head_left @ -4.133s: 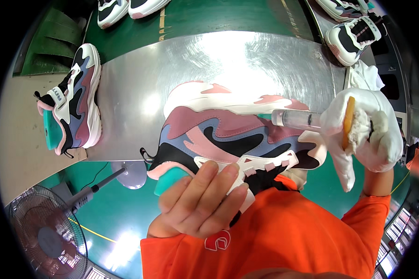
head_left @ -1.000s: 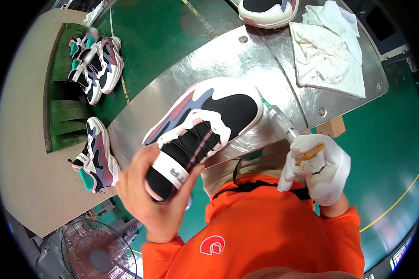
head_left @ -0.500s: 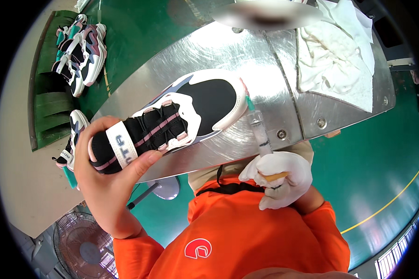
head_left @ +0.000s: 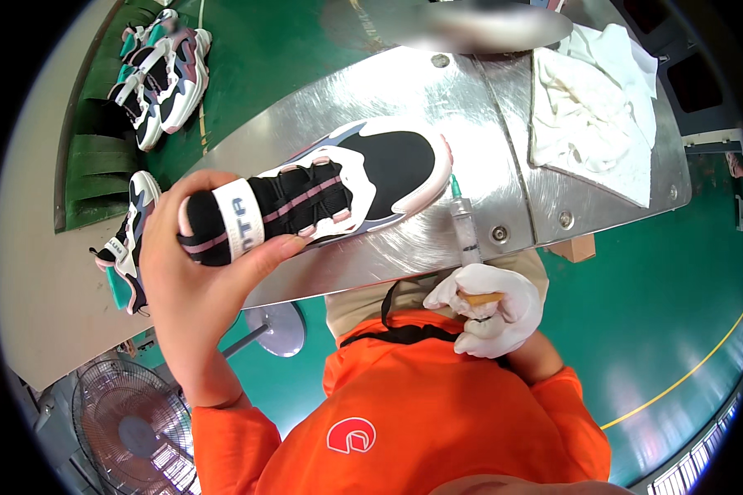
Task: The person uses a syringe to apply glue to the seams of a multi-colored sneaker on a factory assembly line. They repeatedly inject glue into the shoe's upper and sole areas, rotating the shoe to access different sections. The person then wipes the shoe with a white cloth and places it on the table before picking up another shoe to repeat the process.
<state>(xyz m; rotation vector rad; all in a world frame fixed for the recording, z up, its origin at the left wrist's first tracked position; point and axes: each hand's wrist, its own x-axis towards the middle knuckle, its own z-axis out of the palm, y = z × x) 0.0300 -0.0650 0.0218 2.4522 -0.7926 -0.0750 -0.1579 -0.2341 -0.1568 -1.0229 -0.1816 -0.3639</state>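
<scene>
My bare left hand [head_left: 202, 276] is wrapped round the collar end of a sneaker [head_left: 338, 190], with the thumb along its near side. The shoe is black and white with pink and grey-blue trim, its toe pointing right over the metal tabletop [head_left: 371, 266]. In a white glove, my right hand [head_left: 504, 318] is closed round a clear syringe [head_left: 464, 221]. The syringe points up, its green tip just by the sole edge at the toe; whether they touch I cannot tell. A tan wooden stick [head_left: 480, 299] also lies in the gloved hand; its rest is hidden.
Similar sneakers [head_left: 177, 78] stand on a green belt [head_left: 99, 165] at the far left, another [head_left: 128, 239] nearer. White cloths [head_left: 594, 124] lie on the table's right end. A floor fan [head_left: 132, 425] stands lower left, and a cardboard box [head_left: 574, 247] shows beyond the table edge.
The sneaker and my left hand have moved slightly right and up. My gloved hand has risen a little with the syringe, whose tip stays beside the toe. The whole view has shifted slightly.
</scene>
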